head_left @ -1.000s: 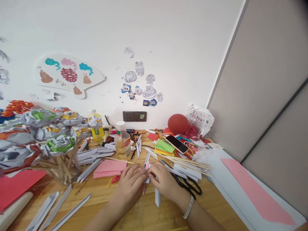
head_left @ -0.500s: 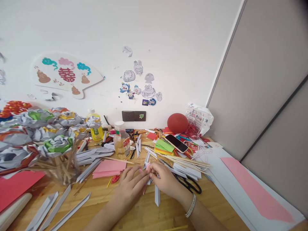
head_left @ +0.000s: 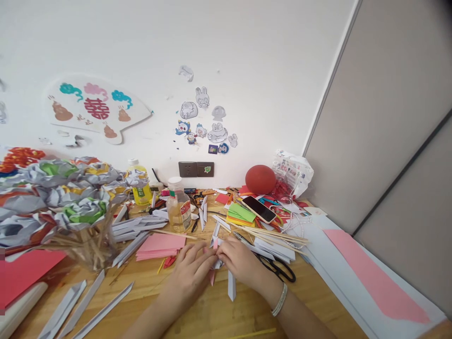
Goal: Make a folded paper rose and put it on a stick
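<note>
Both hands meet over a partly made piece of folded paper at the table's middle. Pink paper [head_left: 215, 243] pokes up between the fingertips, and another bit of pink shows below them. White folded strips [head_left: 231, 286] stick out of the piece at the top and towards me. My left hand [head_left: 192, 268] lies on its left side, fingers bent and pressing the paper. My right hand [head_left: 242, 261], with a bracelet [head_left: 279, 300] at the wrist, pinches it from the right. The fingers hide the centre of the piece.
Pink sheets [head_left: 160, 246] are stacked left of my hands, near a clear jar [head_left: 178, 209]. To the right are black-handled scissors [head_left: 278, 268], wooden sticks [head_left: 271, 235] and a phone [head_left: 259, 209]. Paper flowers [head_left: 84, 212] stand far left; folded white strips [head_left: 83, 301] lie in front.
My right fingers have turned down onto the paper and closed in. The pink paper, curled at the right fingertips before, now points straight up between the hands. My left hand has barely moved.
</note>
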The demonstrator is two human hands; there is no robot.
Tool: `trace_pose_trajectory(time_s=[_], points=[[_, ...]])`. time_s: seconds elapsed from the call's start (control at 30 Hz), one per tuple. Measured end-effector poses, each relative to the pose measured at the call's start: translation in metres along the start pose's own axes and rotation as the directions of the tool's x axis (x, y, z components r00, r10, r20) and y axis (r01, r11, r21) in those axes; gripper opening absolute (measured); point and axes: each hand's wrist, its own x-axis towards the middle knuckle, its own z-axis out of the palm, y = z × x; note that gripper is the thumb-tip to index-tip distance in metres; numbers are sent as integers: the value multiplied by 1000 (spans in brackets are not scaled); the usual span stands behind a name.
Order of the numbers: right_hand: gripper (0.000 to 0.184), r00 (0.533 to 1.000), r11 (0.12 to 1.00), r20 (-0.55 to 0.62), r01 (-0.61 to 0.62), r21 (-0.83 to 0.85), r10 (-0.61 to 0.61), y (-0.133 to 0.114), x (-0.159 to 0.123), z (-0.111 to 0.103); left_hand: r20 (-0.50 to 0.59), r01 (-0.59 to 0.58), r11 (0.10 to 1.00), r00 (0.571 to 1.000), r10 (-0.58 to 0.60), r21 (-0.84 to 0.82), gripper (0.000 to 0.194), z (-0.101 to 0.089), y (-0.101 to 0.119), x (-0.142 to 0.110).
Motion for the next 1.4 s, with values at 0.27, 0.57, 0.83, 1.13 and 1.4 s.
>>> trace_pose_trajectory(time_s=[0.27, 0.57, 0.83, 1.13, 1.4], points=[[13, 989, 970, 40, 146, -194, -141, 7, 0, 5, 29, 47, 996, 999, -45, -79, 22, 1, -2, -1], [17, 989, 927, 34, 144, -345, -141, 2, -1, 7, 76, 95, 994, 993, -91, -53, 22, 6, -5, -4], [13, 981, 909, 60, 193, -369, -184, 7, -3, 12, 146, 115, 992, 984, -107, -49, 20, 11, -9, -9], [7, 986, 958, 67, 167, -231, -155, 11, -4, 11, 147, 111, 990, 984, -98, -82, 18, 10, -6, -8], [15, 1000, 998, -10, -9, 70, 10, 8, -4, 7, 125, 107, 991, 987, -96, -82, 20, 11, -8, -9]])
